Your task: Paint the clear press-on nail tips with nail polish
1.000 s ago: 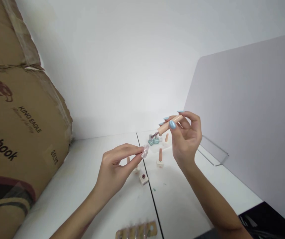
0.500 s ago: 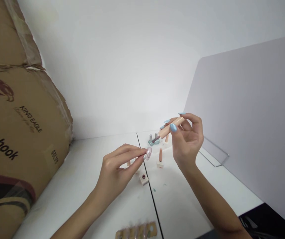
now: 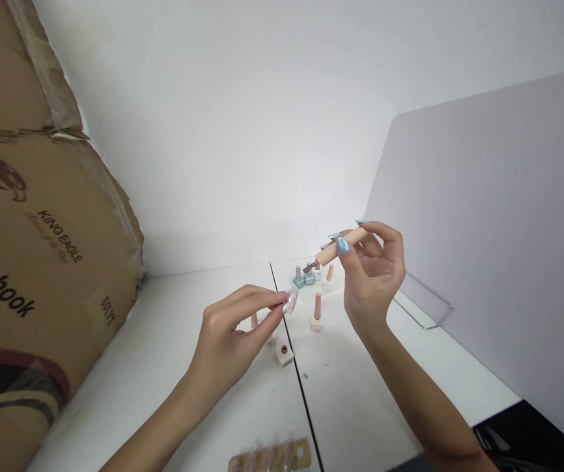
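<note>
Between the thumb and fingers of my left hand point(image 3: 237, 324) is a small glossy pale-pink false nail point(image 3: 291, 302). My right hand point(image 3: 373, 272) grips a nail polish brush by its peach cap point(image 3: 338, 247); the dark bristle tip point(image 3: 310, 267) points down and left, apart from the false nail. An uncapped white polish bottle point(image 3: 284, 354) with a dark neck stands on the table below my left hand. A capped white bottle point(image 3: 317, 322) with a peach cap stands beyond it, between my hands. Another peach-capped bottle is partly hidden behind my left fingers.
Teal polish bottles point(image 3: 298, 279) with grey caps and more white ones stand at the back on a pale tray. A tan holder point(image 3: 306, 452) with clear pieces lies at the near edge. Cardboard boxes point(image 3: 50, 229) rise at left, a grey panel point(image 3: 498, 216) at right.
My right hand has drawn the brush slightly up and to the right, farther from the false nail. My left hand has shifted very slightly left, still holding the nail.
</note>
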Motion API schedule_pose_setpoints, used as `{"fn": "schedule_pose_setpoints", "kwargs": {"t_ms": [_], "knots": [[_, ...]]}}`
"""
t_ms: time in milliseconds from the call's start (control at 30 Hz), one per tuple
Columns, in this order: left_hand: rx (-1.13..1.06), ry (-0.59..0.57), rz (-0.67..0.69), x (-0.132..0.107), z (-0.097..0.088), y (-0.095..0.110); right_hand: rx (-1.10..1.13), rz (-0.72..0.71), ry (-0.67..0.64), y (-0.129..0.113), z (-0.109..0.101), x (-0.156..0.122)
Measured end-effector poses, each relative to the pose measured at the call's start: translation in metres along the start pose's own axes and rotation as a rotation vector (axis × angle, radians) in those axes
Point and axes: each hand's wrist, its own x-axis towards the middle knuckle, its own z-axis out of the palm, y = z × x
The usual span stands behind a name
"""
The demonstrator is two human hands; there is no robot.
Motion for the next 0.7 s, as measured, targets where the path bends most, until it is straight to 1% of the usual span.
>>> {"fn": "schedule_pose_setpoints", "kwargs": {"t_ms": [167,300,400,500,700], "knots": [[-0.148,-0.031,-0.217,0.004,-0.0018,-0.0014,0.021,-0.008,-0.039,-0.0013,0.0017,-0.0026],[-0.284,-0.014,-0.332,0.0079,-0.003,-0.0036,-0.004,-0.003,-0.043,-0.0005,0.0015,-0.0032],[-0.324,0.007,-0.347,0.0094,-0.0039,-0.0044,0.014,-0.005,-0.032,-0.0007,0.0015,-0.0031],[-0.313,0.031,-0.354,0.0093,-0.0048,-0.0055,0.036,-0.011,-0.036,-0.0019,0.0022,-0.0035],[-0.315,0.057,-0.383,0.0102,-0.0045,-0.0053,0.009,-0.015,-0.05,-0.005,0.0037,-0.0047]]}}
